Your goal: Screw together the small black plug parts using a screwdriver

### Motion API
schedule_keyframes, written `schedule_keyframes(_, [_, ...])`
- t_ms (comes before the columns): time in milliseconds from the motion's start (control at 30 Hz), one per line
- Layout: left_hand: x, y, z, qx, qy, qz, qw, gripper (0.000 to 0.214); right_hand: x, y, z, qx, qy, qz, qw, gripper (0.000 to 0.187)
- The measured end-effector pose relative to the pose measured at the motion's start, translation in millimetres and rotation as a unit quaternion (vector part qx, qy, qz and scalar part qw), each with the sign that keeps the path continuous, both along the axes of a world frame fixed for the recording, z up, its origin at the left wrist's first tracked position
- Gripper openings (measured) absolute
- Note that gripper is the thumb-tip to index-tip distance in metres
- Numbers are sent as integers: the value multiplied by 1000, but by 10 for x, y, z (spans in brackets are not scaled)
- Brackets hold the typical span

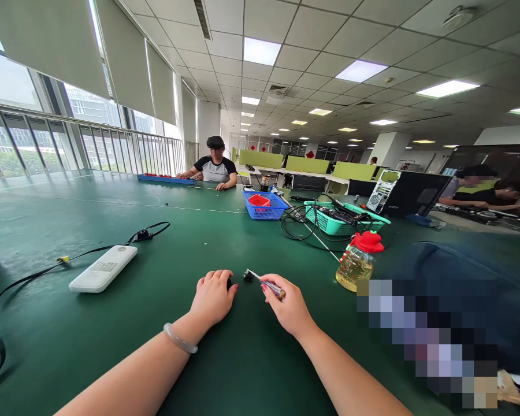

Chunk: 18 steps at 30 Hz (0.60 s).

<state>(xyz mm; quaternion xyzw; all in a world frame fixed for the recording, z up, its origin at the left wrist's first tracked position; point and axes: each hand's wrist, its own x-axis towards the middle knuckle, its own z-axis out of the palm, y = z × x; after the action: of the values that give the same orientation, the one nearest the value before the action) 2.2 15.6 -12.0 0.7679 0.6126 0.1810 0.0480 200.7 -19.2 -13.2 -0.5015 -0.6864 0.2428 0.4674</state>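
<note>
My right hand (286, 303) grips a small screwdriver (274, 287) with a translucent handle, its thin metal shaft pointing up and left. At the shaft's tip lies a small black part (248, 276) with prong-like bits; whether the tip touches it I cannot tell. Left of that part, my left hand (213, 296) rests on the green table with curled fingers. A small dark object (229, 283) shows between its thumb and forefinger, mostly hidden by the hand. A pale bangle (179, 339) circles the left wrist.
A white power bank (104, 268) and black strap (47, 267) lie left. Ahead stand a blue basket (264, 211) and a teal basket (329, 222) of cables. A red-lidded jar (354, 268) stands right, near a dark bag (472, 289). Another person (214, 167) sits across the table.
</note>
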Motion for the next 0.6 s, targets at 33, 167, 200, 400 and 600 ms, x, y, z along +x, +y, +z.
schedule_keyframes(33, [1,-1,-9,-1,-4,-6,1000,35,7,4,-5,5,-1,-11,1000,25])
schedule_keyframes(167, [10,-11,-37,-3,-9,-39,999,46,22,14,-5,-20,-19,-16,999,21])
schedule_keyframes(200, [10,-13,-42,-3,-8,-46,999,47,18,9,5,-27,-18,-6,999,21])
schedule_keyframes(400, [12,-14,-53,-3,4,-53,999,47,-8,-31,61,5,4,11,1000,23])
schedule_keyframes(600, [18,-17,-47,-8,24,-44,999,43,-15,23,-5,-5,-35,19,999,28])
